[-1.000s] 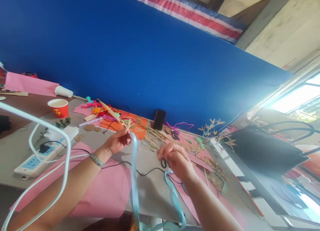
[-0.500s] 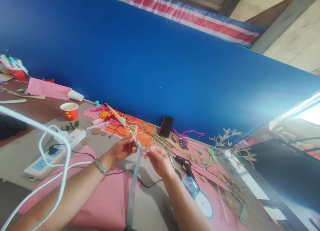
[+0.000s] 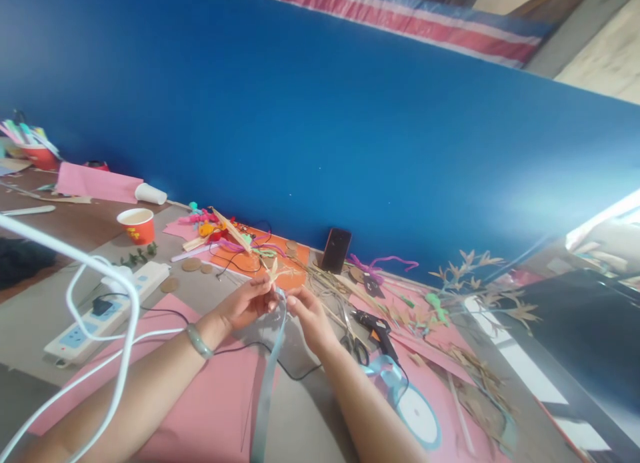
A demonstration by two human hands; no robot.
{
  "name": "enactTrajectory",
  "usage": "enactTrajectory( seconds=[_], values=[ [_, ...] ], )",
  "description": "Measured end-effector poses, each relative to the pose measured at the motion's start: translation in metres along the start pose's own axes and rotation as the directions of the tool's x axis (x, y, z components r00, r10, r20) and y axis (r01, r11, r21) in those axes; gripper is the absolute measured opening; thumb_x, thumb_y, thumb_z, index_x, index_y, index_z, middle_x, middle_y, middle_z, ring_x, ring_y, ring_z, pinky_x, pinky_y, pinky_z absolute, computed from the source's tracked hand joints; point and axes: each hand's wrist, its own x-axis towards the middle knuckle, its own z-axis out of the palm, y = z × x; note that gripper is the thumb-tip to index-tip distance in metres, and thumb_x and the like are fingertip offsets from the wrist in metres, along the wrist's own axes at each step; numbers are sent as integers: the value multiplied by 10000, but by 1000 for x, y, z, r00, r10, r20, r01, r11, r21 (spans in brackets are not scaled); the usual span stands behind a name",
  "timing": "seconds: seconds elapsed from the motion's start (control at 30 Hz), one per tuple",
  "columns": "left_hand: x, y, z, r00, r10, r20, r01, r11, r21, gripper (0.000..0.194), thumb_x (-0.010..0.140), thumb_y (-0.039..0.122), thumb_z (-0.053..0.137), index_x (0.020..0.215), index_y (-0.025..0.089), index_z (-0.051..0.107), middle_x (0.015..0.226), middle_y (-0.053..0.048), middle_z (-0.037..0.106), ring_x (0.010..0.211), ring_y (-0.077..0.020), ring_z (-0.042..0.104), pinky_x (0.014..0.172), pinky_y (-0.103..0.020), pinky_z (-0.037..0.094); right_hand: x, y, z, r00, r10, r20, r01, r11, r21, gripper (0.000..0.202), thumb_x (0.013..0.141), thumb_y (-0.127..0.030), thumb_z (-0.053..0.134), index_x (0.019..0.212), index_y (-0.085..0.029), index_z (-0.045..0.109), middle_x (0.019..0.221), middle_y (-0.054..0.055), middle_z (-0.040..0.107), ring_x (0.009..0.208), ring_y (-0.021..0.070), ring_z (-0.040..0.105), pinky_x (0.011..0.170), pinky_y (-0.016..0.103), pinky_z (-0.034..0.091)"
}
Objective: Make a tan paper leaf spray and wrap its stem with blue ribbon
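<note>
Left hand (image 3: 246,304), fingers curled, pinches a pale straw-coloured pointed flower (image 3: 273,271); right hand (image 3: 309,316) pinches a light-blue flat ribbon (image 3: 272,363).

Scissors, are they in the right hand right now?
No, the scissors lie beside the glue gun, while the right hand is pinching the light blue ribbon.

Grey bench (image 3: 300,413), honestly a mess: pink sheet (image 3: 210,396) up front, white power strip (image 3: 123,309) to its left, red paper cup (image 3: 141,229) standing behind that, flat brown discs (image 3: 191,265), scissors (image 3: 359,349) over right.
</note>
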Motion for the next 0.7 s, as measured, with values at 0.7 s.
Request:
enactTrajectory(
  seconds=[0.7],
  values=[
    [28, -5, -26, 876, 157, -457, 68, 896, 439, 299, 688, 376, 779, 737, 116, 640, 662, -24, 643, 552, -87, 618, 532, -186, 507, -2, 12, 1, 884, -202, -421, 97, 962, -257, 407, 772, -537, 654, 587, -190, 550, 551, -21, 523, 538, 131, 474, 527, 253, 346]
  ],
)
